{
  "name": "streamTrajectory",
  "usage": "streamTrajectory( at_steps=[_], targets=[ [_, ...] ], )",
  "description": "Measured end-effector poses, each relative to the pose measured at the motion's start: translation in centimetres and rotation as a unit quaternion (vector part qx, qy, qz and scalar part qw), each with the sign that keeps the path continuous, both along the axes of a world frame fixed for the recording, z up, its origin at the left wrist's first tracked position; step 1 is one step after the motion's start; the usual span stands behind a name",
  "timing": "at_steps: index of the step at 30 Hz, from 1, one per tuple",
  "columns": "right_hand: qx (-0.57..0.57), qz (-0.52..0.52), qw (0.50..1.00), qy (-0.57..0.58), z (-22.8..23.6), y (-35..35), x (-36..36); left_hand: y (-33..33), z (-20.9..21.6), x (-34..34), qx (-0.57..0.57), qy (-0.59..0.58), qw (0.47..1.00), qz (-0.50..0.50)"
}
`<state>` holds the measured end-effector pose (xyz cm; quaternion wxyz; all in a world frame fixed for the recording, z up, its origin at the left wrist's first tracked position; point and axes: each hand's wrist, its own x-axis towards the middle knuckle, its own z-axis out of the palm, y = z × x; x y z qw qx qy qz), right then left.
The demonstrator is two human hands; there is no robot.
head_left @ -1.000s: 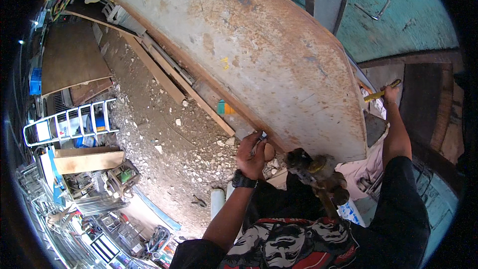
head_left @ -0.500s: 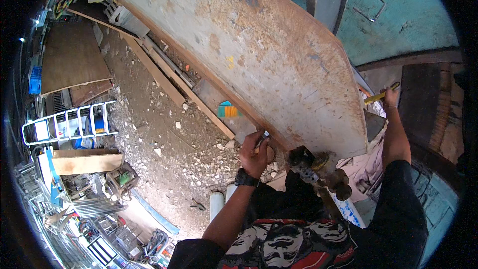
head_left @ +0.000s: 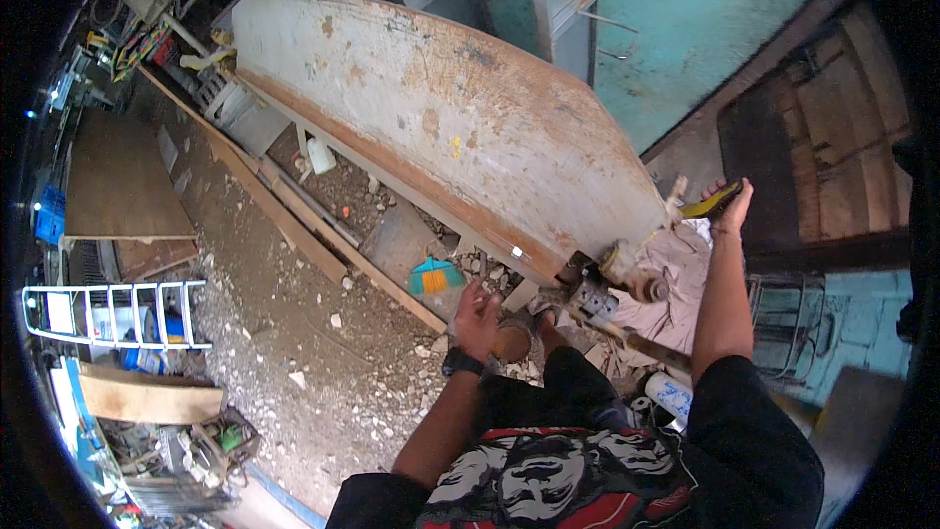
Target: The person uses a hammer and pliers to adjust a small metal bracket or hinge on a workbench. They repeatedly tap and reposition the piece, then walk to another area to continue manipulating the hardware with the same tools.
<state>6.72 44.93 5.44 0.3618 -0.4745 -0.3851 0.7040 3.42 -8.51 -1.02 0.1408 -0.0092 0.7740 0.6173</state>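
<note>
A large rusty, pale metal panel [head_left: 441, 118] leans on its long edge over the rubble floor. My left hand [head_left: 478, 318], with a black watch on the wrist, hangs just below the panel's lower edge, fingers loosely curled; whether it holds anything is unclear. My right hand [head_left: 732, 208] is raised at the panel's right end and grips a flat yellow and black object [head_left: 710, 204]. Between my hands a power tool with a round disc [head_left: 627, 272] lies on a pinkish cloth [head_left: 681, 279].
A teal hand brush [head_left: 436, 276] lies under the panel. Long wooden planks [head_left: 294, 225] run along the ground. A white ladder [head_left: 108, 313], a wooden board [head_left: 122, 176] and cluttered tools stand at the left. A teal wall [head_left: 685, 29] is behind.
My left hand has come down off the panel's lower edge toward my body. My right hand stays up at the panel's right end with the yellow object. The view has tilted.
</note>
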Motion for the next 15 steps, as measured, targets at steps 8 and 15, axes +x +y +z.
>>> streamTrajectory(
  at_steps=[8,15],
  targets=[
    [0.14,0.032,0.984,0.107,5.9,-18.4,8.8,-19.6,-0.9,9.1,-0.105,0.024,0.986,-0.131],
    [0.229,0.075,0.97,-0.042,6.0,-24.6,12.1,-35.8,-10.1,12.6,-0.199,0.058,0.949,-0.237]
  ],
)
